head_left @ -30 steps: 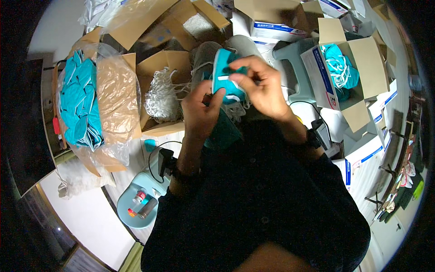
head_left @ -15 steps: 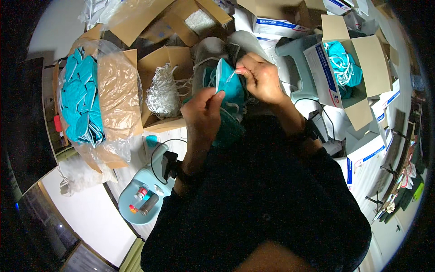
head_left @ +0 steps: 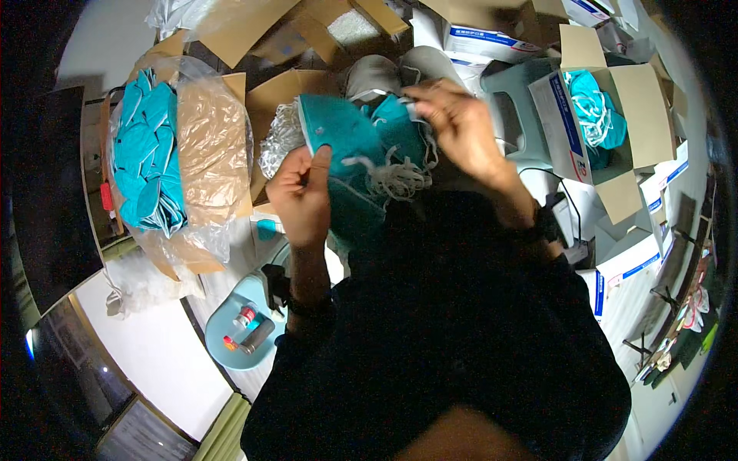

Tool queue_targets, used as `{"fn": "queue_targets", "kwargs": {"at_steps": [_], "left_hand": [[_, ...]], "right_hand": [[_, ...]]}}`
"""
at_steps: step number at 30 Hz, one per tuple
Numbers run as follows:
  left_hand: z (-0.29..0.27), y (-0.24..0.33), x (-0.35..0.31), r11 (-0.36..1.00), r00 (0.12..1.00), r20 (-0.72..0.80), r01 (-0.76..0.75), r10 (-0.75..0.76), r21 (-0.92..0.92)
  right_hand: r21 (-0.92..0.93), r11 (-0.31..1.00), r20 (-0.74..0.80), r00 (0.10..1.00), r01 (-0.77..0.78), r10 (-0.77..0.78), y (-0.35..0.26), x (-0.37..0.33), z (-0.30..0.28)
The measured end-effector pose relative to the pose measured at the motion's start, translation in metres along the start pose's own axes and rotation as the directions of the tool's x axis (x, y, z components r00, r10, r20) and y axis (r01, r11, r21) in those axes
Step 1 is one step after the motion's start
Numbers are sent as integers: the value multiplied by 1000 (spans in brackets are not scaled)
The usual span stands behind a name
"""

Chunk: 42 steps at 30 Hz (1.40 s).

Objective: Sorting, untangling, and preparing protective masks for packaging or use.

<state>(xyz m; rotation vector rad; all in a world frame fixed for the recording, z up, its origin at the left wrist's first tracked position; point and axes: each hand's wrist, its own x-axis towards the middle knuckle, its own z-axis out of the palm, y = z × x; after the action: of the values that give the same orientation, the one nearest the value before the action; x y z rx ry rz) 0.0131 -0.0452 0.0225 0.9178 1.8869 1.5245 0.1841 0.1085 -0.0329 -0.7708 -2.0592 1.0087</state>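
My left hand [head_left: 302,192] pinches the white edge of a teal face mask [head_left: 338,127] between thumb and fingers, its broad side turned up over my lap. Curled and partly smeared by motion, my right hand [head_left: 461,127] is to the right of it. A bit of white shows at its fingertips, too blurred to name. Under and between the hands, more teal masks [head_left: 400,115] rest on my lap, with a tangle of white straps [head_left: 398,178] on top.
Flat teal masks [head_left: 146,154] fill a plastic-lined carton at left. Beside it, an open box [head_left: 280,88] holds white straps [head_left: 283,142]. At right, strapped masks [head_left: 592,115] lie in an open carton [head_left: 642,111]. A blue stool [head_left: 223,315] carries bottles.
My left hand has moved left with the mask, which now lies broad side up. My right hand has moved slightly right, away from the mask's edge. The strap tangle on my lap has come into view.
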Motion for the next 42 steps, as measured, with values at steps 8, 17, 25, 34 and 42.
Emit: {"fn": "queue_targets", "kwargs": {"at_steps": [8, 17, 25, 34, 42], "left_hand": [[20, -6, -3, 1000, 999, 24, -24, 25, -13], [-59, -39, 41, 967, 814, -524, -194, 253, 166], [-72, -42, 44, 952, 928, -281, 176, -245, -249], [-19, -45, 41, 979, 961, 201, 200, -190, -28], [8, -49, 52, 921, 898, 420, -43, -135, 388]], "right_hand": [[171, 984, 225, 974, -44, 4, -43, -16, 33], [374, 923, 105, 993, -91, 55, -28, -29, -7], [-245, 952, 243, 940, -181, 241, -2, -8, 3], [-216, 896, 470, 763, -388, 444, 27, 26, 69], [408, 855, 463, 880, -321, 109, 38, -6, 55]]}}
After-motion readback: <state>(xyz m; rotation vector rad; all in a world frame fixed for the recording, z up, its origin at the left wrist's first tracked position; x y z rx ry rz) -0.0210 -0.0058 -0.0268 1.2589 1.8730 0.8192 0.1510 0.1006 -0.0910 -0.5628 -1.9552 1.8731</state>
